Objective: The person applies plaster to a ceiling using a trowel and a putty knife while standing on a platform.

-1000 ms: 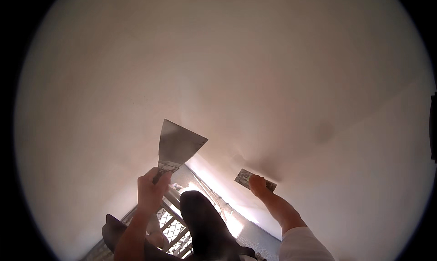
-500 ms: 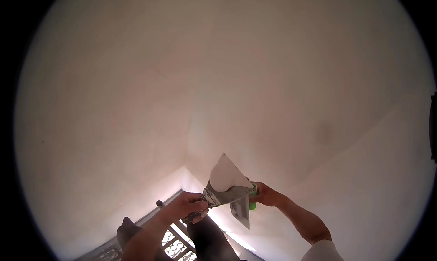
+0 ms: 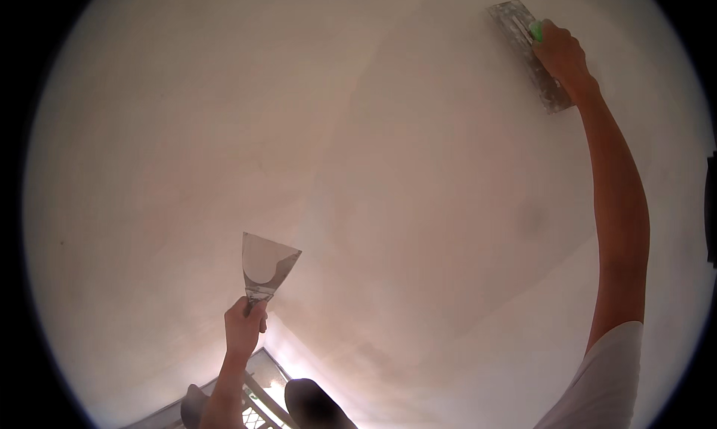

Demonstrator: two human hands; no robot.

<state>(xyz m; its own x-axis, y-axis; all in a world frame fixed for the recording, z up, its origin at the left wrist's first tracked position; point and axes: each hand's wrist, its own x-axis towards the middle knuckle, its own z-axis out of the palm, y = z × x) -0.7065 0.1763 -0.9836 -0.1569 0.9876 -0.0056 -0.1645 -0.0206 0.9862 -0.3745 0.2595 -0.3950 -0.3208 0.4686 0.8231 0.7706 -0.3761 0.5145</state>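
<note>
My left hand grips a wide putty knife by its handle at the lower centre-left, with a smooth mound of whitish paste on the blade. My right hand is raised to the upper right, closed on the green handle of a rectangular steel trowel. The trowel's smudged blade lies on, or very close to, the pale plastered wall. Whether it touches cannot be told.
Along the bottom edge are a metal frame with a mesh grille, dark shapes like my legs or shoes and a bright gap at the corner where pale surfaces meet. A faint diagonal edge in the plaster crosses the right side.
The two tools were together low in the middle half a second ago. Now the trowel has moved far up and right, and the putty knife has shifted left with paste on it.
</note>
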